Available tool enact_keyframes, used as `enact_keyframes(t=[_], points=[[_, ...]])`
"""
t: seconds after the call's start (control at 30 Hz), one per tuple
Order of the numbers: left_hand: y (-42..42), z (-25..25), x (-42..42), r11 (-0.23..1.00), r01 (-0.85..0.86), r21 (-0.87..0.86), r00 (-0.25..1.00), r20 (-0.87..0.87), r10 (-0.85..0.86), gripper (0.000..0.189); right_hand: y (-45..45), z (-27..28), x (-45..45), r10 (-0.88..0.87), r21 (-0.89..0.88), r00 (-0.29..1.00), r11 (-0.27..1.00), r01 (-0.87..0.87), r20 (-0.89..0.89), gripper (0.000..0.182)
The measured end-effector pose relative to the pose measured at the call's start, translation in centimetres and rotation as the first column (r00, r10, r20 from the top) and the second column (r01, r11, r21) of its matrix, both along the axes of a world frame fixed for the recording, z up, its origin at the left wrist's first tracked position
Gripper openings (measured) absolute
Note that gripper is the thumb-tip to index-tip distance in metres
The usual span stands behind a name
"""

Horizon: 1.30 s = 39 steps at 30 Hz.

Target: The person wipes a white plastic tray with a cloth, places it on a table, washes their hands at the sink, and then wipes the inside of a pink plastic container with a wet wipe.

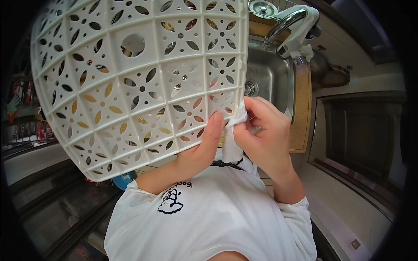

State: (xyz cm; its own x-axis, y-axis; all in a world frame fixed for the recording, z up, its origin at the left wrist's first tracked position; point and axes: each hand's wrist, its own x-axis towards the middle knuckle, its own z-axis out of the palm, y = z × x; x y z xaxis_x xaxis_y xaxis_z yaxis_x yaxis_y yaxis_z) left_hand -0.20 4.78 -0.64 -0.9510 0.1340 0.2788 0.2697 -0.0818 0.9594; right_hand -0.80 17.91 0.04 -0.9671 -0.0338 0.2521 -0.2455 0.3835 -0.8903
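Note:
A large white plastic panel [137, 63], pierced with petal-shaped holes and crossed by raised ribs, fills the upper left of the view. My left hand [204, 142] grips its lower edge near the right corner, thumb on the ribbed face and fingers hidden behind. Pinched in my right hand [266, 130] is a white cloth [235, 140], pressed around that same corner. The cloth's loose end hangs down in front of my shirt. What lies directly behind the panel shows only in pieces through the holes.
Beyond the panel's right edge is a stainless steel sink [272, 78] with a chrome faucet [284, 26], a white cloth draped over it. A round metal lid [263, 8] lies in a wire rack. Dark-framed cabinet doors [359, 130] stand at right.

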Motion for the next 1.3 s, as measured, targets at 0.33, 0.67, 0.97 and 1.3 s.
enact_keyframes(t=[0.33,0.67,0.97,1.3], points=[[0.8,0.0,0.5,0.989,-0.071,0.130,0.996,0.068,0.063,0.026,0.3,-0.2,0.0,0.150,-0.235,0.976,0.966,-0.111,0.158,0.022],[-0.4,0.4,0.5,0.975,0.020,0.223,0.983,0.173,-0.060,0.027,2.5,-0.4,-0.2,0.467,-0.597,0.879,0.733,-0.326,0.094,0.034],[0.3,0.9,0.7,0.974,0.041,0.224,0.976,0.197,-0.087,0.025,2.6,-0.5,0.0,0.394,-0.532,0.913,0.798,-0.283,0.106,0.034],[3.7,1.2,1.0,0.991,0.076,0.112,0.986,0.142,-0.092,0.037,4.9,0.4,1.1,0.130,-0.176,0.982,0.979,-0.105,0.134,0.022]])
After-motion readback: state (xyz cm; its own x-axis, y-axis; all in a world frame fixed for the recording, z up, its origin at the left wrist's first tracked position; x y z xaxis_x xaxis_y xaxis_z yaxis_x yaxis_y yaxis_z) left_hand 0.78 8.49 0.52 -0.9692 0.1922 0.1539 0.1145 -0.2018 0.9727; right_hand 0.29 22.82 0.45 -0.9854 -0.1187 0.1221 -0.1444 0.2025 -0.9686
